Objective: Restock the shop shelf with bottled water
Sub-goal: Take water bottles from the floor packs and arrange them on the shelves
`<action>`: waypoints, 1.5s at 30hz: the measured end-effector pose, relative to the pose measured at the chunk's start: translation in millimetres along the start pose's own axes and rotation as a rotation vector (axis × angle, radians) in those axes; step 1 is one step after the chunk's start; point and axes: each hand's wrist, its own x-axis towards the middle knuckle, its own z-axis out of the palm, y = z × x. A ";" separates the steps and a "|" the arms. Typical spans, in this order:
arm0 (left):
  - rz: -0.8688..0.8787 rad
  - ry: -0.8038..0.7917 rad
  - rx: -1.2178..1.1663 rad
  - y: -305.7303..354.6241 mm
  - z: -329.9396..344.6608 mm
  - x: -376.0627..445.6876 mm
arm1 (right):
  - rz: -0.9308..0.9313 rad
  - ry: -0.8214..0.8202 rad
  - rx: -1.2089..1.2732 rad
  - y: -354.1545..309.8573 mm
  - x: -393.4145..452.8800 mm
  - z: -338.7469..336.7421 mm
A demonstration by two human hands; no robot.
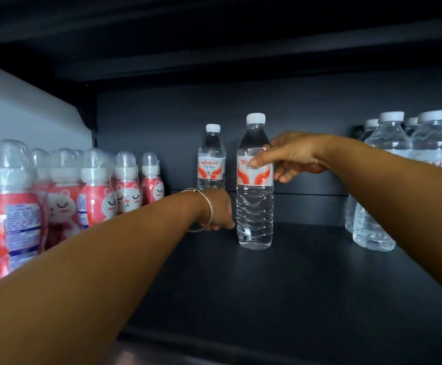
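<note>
Two bare forearms reach into a dark shelf (307, 272) bay. At centre frame a front water bottle (254, 206) stands upright on the shelf floor, white cap on, red-and-white label facing out. The right hand (293, 156) enters from the right edge and meets this bottle at label height: the thumb lies across the front of the label and the fingers (280, 177) curl round the bottle's right side, grasping it.

Left of it and deeper in stands a rear water bottle (211, 156) of the same kind, upright, its lower part hidden behind the left hand (218, 209). The left hand reaches in from the lower left with a metal bangle (206, 206) on the wrist. Its fingers point away from the viewer and are mostly hidden; whether they grasp the rear bottle or are released cannot be told.

At the left of the frame stand rows of pink cat-faced drink bottles (127, 191) with clear dome caps. At the right edge a group of clear white-capped bottles (388, 159) stands on the same shelf, well apart from the front bottle. A grey panel (30, 114) fills the upper left.
</note>
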 end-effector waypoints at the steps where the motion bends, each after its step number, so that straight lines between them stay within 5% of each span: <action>1: 0.004 -0.003 0.019 -0.1 0.2 1.3 | -0.004 0.023 0.015 0.7 3.5 2.0; 25: 0.111 0.011 0.188 -16.7 1.3 13.4 | 0.074 0.267 0.141 0.6 61.9 45.5; 32: 0.150 0.013 0.203 -7.0 4.3 15.3 | 0.109 0.165 0.096 -0.1 54.5 44.4; 45: 0.151 -0.016 0.229 -5.9 6.5 13.4 | 0.083 0.364 0.116 -1.0 54.1 62.3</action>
